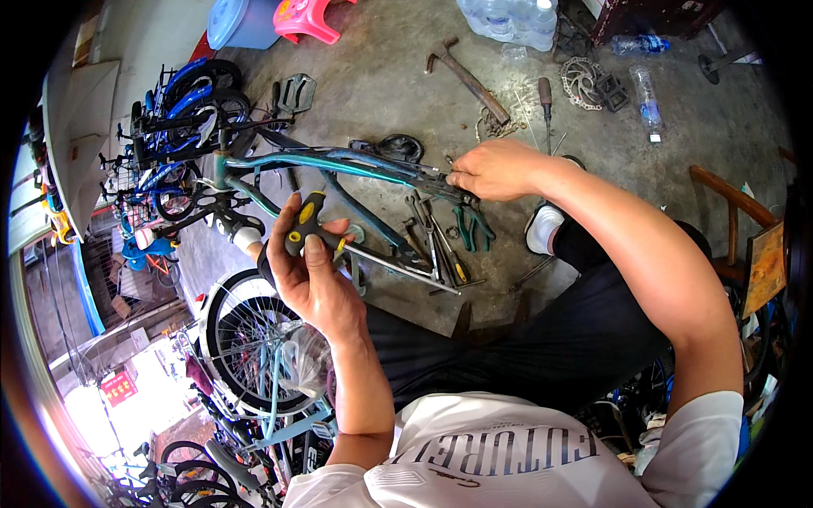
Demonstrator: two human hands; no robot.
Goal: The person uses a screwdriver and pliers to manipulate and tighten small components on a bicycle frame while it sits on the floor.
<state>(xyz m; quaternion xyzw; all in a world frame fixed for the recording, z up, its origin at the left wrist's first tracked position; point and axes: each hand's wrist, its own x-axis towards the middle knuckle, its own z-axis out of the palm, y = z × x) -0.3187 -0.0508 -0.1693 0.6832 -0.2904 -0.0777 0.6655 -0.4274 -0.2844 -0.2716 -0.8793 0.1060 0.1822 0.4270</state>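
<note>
While the left hand (326, 288) clasps a black-and-yellow-handled steel screwdriver (305, 223), shaft pointing right and slightly near | a teal metal bicycle frame (339, 164) stretches left to right just beyond | right hand (500, 169) touches its right end, fingers bunched, cannot tell if pinching | grey concrete floor (597, 140), brown wooden chair (728, 189) rightmost.

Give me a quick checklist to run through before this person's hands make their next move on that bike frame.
1. Left hand has hold of the screwdriver: ok, by its yellow-and-black handle.
2. Right hand is at the bike frame: ok, by the end at picture right.
3. Right fingers grip a part: cannot tell, the hand hides it.
4. Screwdriver's tip shape: cannot tell, too small.
5. Floor beside the frame is free of loose tools: not ok, green-handled pliers lie there.
6. Hammer is apart from both hands: ok.
</note>
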